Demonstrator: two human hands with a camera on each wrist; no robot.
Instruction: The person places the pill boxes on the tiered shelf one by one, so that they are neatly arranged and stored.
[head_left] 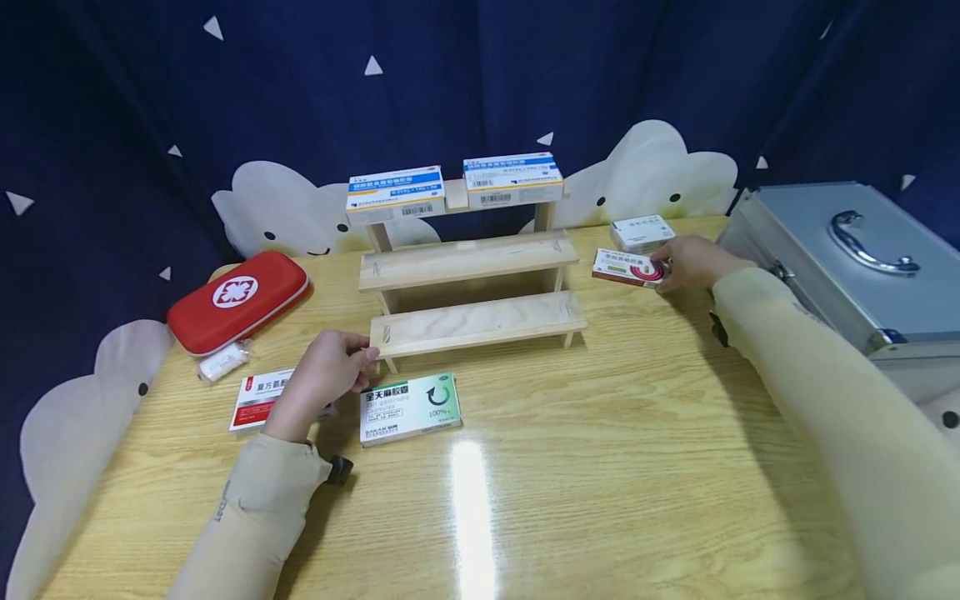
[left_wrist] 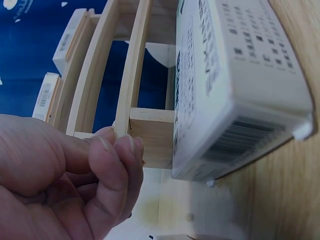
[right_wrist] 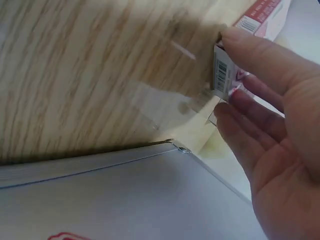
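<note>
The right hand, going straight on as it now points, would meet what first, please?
With the pink-ringed box in its grip, the right hand would probably meet the wooden shelf at its right end, near the middle step, though height and depth are unclear.

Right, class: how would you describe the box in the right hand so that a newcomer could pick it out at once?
Find the big silver case at the far right. Just left of it, the person's right hand holds one end of a flat box. Pink curved bands and a red side set it apart from the whiter box just behind.
</note>
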